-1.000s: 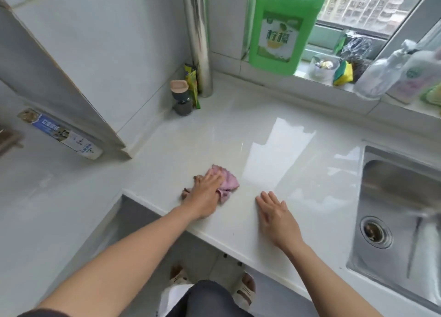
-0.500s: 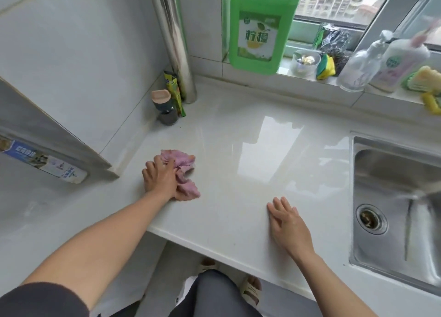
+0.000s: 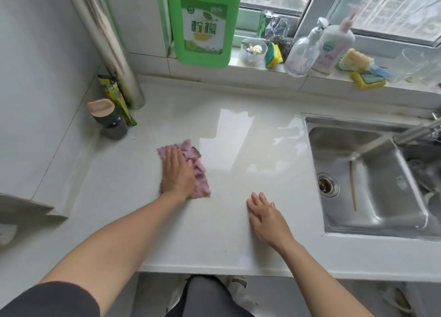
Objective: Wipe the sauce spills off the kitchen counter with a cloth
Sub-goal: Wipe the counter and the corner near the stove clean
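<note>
The left hand [image 3: 177,173] presses flat on the pink cloth [image 3: 199,171], mid-desk [image 3: 226,233]. The right hand [image 3: 265,215] rests released, flat on the desk, holding nothing. Risk: a wide leftward stroke may strike the dark bottle [image 3: 111,122] and topple it.

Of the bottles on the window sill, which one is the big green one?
The green jug at the sill's left end, with a lemon label. The clear pump bottle and white pump bottle stand further right.
</note>
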`<control>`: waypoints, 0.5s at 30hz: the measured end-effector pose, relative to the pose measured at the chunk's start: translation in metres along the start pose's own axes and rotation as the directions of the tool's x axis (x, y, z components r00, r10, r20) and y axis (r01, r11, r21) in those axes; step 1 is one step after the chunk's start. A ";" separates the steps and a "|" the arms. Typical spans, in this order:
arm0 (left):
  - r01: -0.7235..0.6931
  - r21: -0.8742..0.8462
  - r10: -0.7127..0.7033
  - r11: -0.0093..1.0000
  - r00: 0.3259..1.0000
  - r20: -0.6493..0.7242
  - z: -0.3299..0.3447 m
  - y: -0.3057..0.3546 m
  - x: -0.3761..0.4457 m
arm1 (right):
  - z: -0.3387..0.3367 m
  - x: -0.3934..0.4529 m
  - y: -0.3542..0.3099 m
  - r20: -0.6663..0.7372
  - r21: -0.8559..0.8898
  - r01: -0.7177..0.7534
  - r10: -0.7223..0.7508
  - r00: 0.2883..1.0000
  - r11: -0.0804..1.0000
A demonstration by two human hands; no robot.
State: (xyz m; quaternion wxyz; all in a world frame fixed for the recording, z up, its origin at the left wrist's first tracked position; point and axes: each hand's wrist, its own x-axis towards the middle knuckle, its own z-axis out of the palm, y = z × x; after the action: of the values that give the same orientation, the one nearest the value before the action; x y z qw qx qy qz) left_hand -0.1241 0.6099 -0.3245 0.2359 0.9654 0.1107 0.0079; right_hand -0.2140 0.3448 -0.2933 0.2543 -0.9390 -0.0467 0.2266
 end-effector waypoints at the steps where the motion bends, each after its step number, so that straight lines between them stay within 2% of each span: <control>1: -0.092 -0.015 0.093 0.996 0.993 0.070 0.009 0.022 -0.010 | 0.000 0.000 0.000 -0.013 0.022 -0.011 0.012 1.000 1.000; 2: -0.210 -0.023 0.211 0.977 0.966 0.148 0.018 0.038 -0.022 | 0.000 -0.001 -0.001 -0.028 0.037 -0.022 0.023 0.999 0.999; 3: -0.351 -0.029 0.348 0.936 0.910 0.226 0.027 0.050 -0.034 | 0.001 -0.001 -0.001 -0.039 0.041 -0.026 0.028 0.999 0.999; 5: -0.617 -0.059 0.597 0.785 0.726 0.342 0.036 0.054 -0.055 | 0.004 -0.002 -0.001 -0.051 0.017 -0.008 0.009 0.999 1.000; 6: -0.707 -0.052 0.675 0.705 0.647 0.354 0.037 0.047 -0.058 | 0.006 -0.002 -0.001 -0.056 0.002 -0.002 0.002 0.998 1.000; 8: -0.784 -0.017 0.746 0.621 0.584 0.320 0.030 0.026 -0.049 | 0.009 -0.002 -0.002 -0.059 -0.021 -0.018 0.017 0.998 1.000; 11: -0.770 0.020 0.750 0.638 0.627 0.212 -0.007 -0.003 -0.023 | 0.013 -0.002 -0.004 -0.072 -0.016 -0.054 0.053 0.996 0.998; 12: -0.725 0.023 0.713 0.688 0.681 0.166 -0.020 -0.017 -0.013 | 0.013 -0.002 -0.005 -0.074 -0.012 -0.060 0.059 0.996 0.998; 13: -0.637 0.018 0.632 0.771 0.767 0.109 -0.032 -0.036 -0.004 | 0.013 -0.002 -0.006 -0.074 -0.008 -0.062 0.062 0.995 0.998; 15: -0.403 0.039 0.402 0.914 0.915 0.035 -0.049 -0.081 0.013 | 0.013 -0.003 -0.009 -0.063 -0.009 -0.064 0.063 0.996 0.998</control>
State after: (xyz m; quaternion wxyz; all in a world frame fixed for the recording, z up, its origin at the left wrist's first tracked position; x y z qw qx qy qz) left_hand -0.1318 0.7048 -0.3187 0.2090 0.9726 -0.0934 0.0413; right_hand -0.2225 0.3575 -0.2973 0.2434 -0.9481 -0.0100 0.2045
